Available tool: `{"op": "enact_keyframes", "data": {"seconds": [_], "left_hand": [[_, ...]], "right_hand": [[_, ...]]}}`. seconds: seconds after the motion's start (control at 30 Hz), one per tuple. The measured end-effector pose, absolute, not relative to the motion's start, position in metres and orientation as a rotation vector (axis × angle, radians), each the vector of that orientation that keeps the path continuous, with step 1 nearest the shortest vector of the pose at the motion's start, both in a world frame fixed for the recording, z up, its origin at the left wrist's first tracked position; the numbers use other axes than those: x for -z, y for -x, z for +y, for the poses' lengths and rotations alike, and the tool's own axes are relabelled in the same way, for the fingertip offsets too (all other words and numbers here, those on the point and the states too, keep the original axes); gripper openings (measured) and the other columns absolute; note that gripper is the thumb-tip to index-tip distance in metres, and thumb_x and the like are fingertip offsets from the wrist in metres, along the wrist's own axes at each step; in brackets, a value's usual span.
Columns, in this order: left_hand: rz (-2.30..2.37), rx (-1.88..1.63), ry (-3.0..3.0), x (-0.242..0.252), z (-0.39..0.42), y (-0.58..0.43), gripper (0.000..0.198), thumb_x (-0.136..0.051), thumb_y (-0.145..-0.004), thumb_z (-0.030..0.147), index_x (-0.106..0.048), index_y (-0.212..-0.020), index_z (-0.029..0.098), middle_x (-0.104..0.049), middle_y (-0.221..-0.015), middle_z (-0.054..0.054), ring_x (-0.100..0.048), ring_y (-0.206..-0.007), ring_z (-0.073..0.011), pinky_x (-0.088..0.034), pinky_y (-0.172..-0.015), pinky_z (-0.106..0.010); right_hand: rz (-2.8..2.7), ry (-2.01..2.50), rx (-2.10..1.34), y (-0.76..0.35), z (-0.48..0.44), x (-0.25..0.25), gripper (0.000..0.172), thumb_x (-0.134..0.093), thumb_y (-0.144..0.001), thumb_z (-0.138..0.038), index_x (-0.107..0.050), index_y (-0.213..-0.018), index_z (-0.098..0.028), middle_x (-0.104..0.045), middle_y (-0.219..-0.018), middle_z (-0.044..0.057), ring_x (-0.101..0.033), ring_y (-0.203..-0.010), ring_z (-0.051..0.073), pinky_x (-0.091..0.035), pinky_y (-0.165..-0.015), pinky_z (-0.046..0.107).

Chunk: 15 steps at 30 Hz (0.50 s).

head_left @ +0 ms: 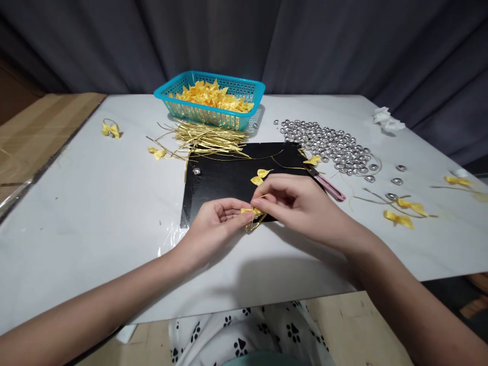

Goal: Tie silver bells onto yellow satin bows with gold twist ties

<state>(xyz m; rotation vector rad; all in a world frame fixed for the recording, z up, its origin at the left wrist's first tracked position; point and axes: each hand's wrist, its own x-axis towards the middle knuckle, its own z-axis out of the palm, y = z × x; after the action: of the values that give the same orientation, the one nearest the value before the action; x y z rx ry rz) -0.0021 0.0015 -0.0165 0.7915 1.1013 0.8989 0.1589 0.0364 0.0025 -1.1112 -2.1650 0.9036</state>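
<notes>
Between thumb and fingers, my left hand (223, 221) pinches a yellow ribbon bow (249, 210) over the front edge of a black board (217, 188). My right hand (292, 198) is closed at the same bow, its thumb and index finger pinching a thin gold cord (265, 196). A loop of the gold cord hangs below the fingers. Part of the bow is hidden by my fingertips. Just beyond my right hand, another yellow bow (260, 177) lies on the board. A silver bead (196, 171) rests near the board's left side.
A blue basket (162, 95) of yellow bows stands at the back, with a bundle of gold cords (209, 138) before it. Silver beads (328, 142) are heaped at right, near a pink-handled cutter (331, 187). A finished-looking bow (110, 129) sits far left; loose bows (398, 218) lie right.
</notes>
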Motion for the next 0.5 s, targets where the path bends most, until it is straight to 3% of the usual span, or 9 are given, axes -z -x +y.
{"op": "enact_keyframes", "data": {"seconds": [0.4, 0.5], "left_hand": [[1.076, -0.813, -0.788, 0.018, 0.005, 0.004, 0.007, -0.073, -0.064, 0.013, -0.066, -0.066, 0.012, -0.064, -0.059, -0.001, -0.055, -0.056, -0.0097, -0.043, -0.059, -0.024], [1.063, -0.773, -0.778, 0.017, 0.005, 0.003, 0.007, -0.073, -0.065, 0.013, -0.066, -0.067, 0.012, -0.062, -0.056, 0.0, -0.055, -0.054, -0.0097, -0.044, -0.06, -0.025]], "right_hand": [[-1.528, 1.283, -2.035, -0.158, 0.062, 0.004, 0.01, -0.062, -0.072, -0.019, -0.058, -0.064, -0.014, -0.036, -0.04, -0.01, -0.017, -0.035, 0.001, -0.007, -0.034, 0.017], [-1.417, 1.338, -2.167, -0.158, 0.064, 0.006, 0.01, -0.062, -0.071, -0.017, -0.058, -0.062, -0.013, -0.032, -0.038, -0.011, -0.013, -0.034, 0.0, -0.005, -0.033, 0.018]]}}
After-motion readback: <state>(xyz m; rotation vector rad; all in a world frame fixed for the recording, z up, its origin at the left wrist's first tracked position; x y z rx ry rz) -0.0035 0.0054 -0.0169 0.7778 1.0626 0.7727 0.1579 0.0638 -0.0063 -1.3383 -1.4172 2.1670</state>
